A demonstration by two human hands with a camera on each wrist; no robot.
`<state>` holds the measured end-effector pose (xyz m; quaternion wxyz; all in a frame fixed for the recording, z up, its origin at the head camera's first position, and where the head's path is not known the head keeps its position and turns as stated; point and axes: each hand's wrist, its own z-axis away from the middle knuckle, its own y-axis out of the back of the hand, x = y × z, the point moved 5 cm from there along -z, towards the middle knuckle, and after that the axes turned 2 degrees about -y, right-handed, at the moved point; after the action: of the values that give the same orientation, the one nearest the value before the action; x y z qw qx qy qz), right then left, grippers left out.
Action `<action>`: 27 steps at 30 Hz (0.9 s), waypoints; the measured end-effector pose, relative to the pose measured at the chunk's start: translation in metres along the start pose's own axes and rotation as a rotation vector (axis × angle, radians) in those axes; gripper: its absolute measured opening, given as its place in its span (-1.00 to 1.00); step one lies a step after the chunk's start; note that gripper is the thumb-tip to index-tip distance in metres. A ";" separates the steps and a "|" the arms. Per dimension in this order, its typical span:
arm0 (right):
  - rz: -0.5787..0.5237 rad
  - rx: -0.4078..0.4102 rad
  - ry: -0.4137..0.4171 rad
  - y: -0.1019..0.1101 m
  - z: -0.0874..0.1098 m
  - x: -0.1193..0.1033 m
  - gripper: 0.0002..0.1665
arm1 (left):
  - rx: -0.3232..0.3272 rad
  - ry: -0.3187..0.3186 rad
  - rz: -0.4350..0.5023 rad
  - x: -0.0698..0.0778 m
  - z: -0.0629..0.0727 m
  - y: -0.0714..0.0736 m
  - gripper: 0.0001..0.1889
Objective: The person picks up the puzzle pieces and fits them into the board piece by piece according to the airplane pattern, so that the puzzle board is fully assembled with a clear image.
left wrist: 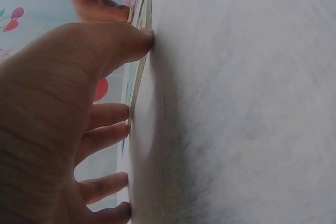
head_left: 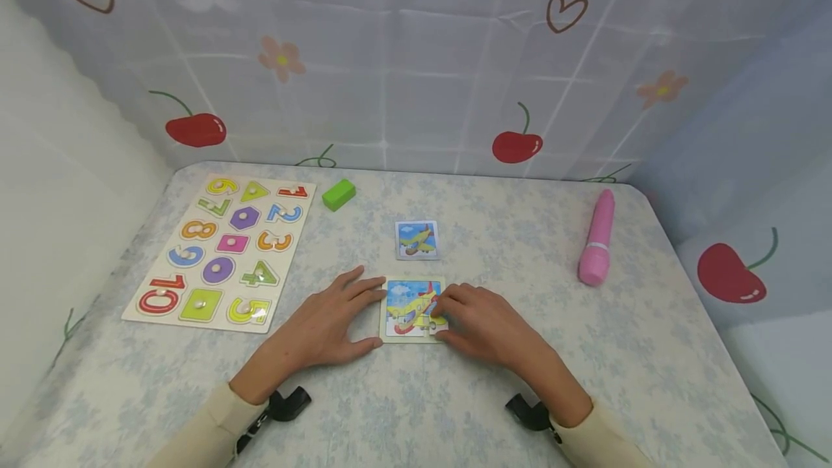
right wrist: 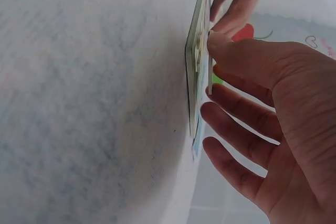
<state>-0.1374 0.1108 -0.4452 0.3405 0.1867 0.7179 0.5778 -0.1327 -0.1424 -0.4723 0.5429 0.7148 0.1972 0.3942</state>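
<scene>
A small square airplane puzzle board [head_left: 406, 341] with a pale rim lies flat between the hands. My left hand [head_left: 318, 323] has its thumb at the board's lower left corner and a forefinger at its upper left edge, fingers spread. My right hand [head_left: 487, 323] pinches a thin puzzle piece [right wrist: 210, 69] between thumb and fingers. That piece is tilted over the board's lower right part, seen edge-on in the right wrist view. Fingers cover the right side of the airplane picture. Just behind the board lies a card [head_left: 417, 240] with the same yellow airplane.
A number-and-shape peg board [head_left: 296, 231] lies at the left of the table. A green block [head_left: 339, 195] sits near the back edge. On the right lies a pink, bottle-like object [head_left: 595, 240] with a pale band. A printed curtain [head_left: 390, 56] hangs behind the table.
</scene>
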 end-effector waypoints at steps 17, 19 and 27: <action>0.008 0.009 -0.018 -0.008 -0.005 -0.007 -0.65 | -0.002 -0.001 -0.004 0.001 -0.001 0.002 -0.23; 0.006 0.007 -0.026 -0.009 -0.005 -0.006 -0.66 | -0.002 0.001 -0.003 0.001 -0.001 0.002 -0.23; -0.013 -0.005 -0.044 -0.009 -0.005 -0.006 -0.75 | 0.005 0.000 -0.003 0.002 -0.001 0.003 -0.23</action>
<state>-0.1358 0.1014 -0.4517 0.3604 0.1938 0.7101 0.5730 -0.1324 -0.1416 -0.4691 0.5418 0.7158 0.1994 0.3929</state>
